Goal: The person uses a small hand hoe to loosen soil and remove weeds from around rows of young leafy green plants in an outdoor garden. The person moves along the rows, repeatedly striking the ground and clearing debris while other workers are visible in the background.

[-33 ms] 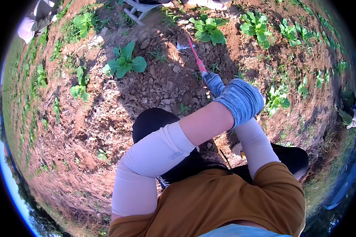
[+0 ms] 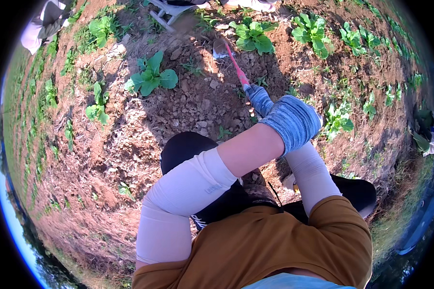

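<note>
My right hand (image 2: 259,99), in a blue knitted glove, closes on the grip end of a small hoe (image 2: 239,72) with a pinkish-red handle. Its broad metal blade rests on the soil, pointing away from me. Across my right wrist lies my left hand (image 2: 293,120), also gloved in blue; it appears curled round the wrist, with most of its fingers hidden. The left forearm crosses in front of my body. Left of the blade grows a leafy green plant (image 2: 150,78), and another leafy plant (image 2: 254,37) stands just right of it.
Loose, cloddy soil (image 2: 193,108) lies between my knees and the plants. More leafy plants (image 2: 313,36) run off to the right, and one (image 2: 338,120) grows near my hands. At the top, a pale frame (image 2: 165,14) stands by light cloth. My black-clad knee (image 2: 185,149) sticks out ahead.
The hoe and my gloved hands have shifted very slightly up and left. The hold on the hoe looks the same.
</note>
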Motion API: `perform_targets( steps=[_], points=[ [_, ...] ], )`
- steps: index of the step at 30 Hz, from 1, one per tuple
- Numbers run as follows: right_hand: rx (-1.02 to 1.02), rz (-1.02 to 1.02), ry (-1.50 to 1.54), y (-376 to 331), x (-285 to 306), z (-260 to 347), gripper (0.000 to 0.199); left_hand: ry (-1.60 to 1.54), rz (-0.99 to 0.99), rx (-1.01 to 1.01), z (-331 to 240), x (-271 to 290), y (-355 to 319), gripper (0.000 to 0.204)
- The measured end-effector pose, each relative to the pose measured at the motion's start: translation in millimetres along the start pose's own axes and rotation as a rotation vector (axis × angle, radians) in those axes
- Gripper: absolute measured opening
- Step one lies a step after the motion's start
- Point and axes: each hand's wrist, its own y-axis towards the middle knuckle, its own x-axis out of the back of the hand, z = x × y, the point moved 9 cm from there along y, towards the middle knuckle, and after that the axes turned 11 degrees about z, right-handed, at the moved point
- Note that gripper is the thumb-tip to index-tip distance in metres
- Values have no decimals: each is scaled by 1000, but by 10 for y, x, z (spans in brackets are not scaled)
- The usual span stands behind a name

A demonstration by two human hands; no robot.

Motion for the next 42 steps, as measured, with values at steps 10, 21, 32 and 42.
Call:
perform_targets(
  steps=[10, 21, 32, 42],
  points=[
    [5, -75, -493, -321, 1249, -694, 44, 6, -315, 103, 339, 88, -123, 22],
    [126, 12, 86, -555, 423, -712, 36, -202, -692, 507, 1460, 222, -985, 35],
    [169, -135, -620, -1205, -187, -1240, 45, -95, -661, 520, 1520, 47, -1114, 37],
    [195, -254, -445, -851, -239, -1288, 47, -256, -659, 430, 1448, -56, -1088, 42]
  ],
)
